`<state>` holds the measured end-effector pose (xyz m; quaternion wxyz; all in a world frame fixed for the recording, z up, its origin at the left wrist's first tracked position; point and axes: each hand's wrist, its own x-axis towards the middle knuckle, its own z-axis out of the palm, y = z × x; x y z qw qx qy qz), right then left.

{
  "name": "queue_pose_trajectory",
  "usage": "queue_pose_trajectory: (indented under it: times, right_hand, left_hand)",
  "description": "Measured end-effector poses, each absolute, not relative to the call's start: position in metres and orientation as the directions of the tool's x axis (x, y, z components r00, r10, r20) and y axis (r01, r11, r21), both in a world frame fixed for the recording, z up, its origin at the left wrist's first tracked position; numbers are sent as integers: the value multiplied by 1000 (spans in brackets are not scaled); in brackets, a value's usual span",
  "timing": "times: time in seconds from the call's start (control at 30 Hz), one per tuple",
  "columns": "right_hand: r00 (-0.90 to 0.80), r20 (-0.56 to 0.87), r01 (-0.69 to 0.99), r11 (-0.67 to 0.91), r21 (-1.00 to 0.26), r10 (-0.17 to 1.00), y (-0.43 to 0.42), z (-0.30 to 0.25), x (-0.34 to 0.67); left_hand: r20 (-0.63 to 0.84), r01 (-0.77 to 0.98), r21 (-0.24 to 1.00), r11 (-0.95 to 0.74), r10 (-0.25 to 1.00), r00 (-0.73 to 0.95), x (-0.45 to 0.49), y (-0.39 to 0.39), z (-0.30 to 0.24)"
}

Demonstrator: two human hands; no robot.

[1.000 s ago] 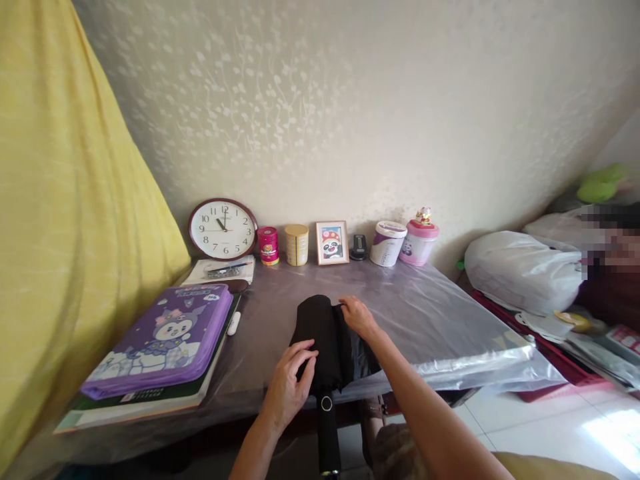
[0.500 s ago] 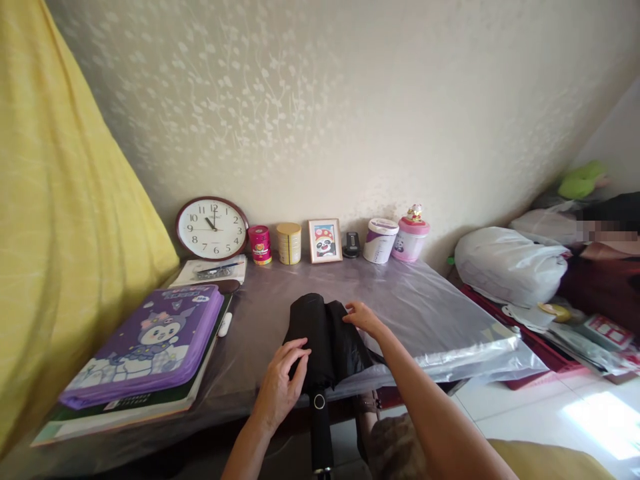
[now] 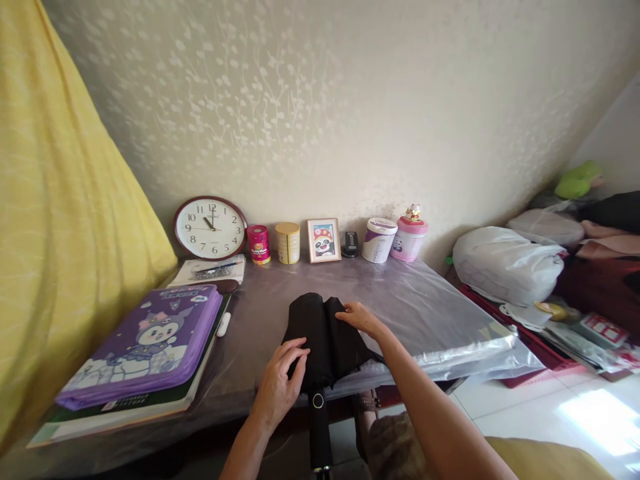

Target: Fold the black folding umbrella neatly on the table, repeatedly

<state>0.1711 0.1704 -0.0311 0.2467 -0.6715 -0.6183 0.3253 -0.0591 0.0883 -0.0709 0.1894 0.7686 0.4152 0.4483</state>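
A folded black umbrella [image 3: 325, 337] lies on the plastic-covered table [image 3: 425, 313], its handle [image 3: 320, 437] sticking out over the near edge. My left hand [image 3: 280, 383] rests on the lower left of the umbrella's cloth, fingers stretched flat and pressed on the fabric. My right hand [image 3: 357, 317] lies on the upper right of the cloth, fingers curled lightly over a fold of it.
A purple cartoon case [image 3: 145, 343] sits on books at the left. Along the wall stand a clock [image 3: 210, 227], red tin [image 3: 258, 244], yellow tin [image 3: 289, 243], photo frame [image 3: 323, 240] and two tubs [image 3: 395, 239]. A yellow curtain [image 3: 60, 233] hangs left. White bags [image 3: 505, 263] lie right.
My right hand has drawn the loose cloth at the umbrella's right side inward across the top. My left hand stays pressed on the lower left. The camera has shifted slightly.
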Motion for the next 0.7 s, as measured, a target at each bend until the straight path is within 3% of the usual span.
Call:
queue_pose_trajectory:
  times: [0.37, 0.7]
  right_hand:
    - [-11, -12, 778, 1, -628, 1000, 170, -26, 159]
    - [-13, 41, 699, 39, -714, 999, 168, -23, 148]
  left_hand:
    - [553, 514, 610, -603, 789, 269, -57, 88, -74]
    - [535, 564, 582, -585, 799, 276, -57, 88, -77]
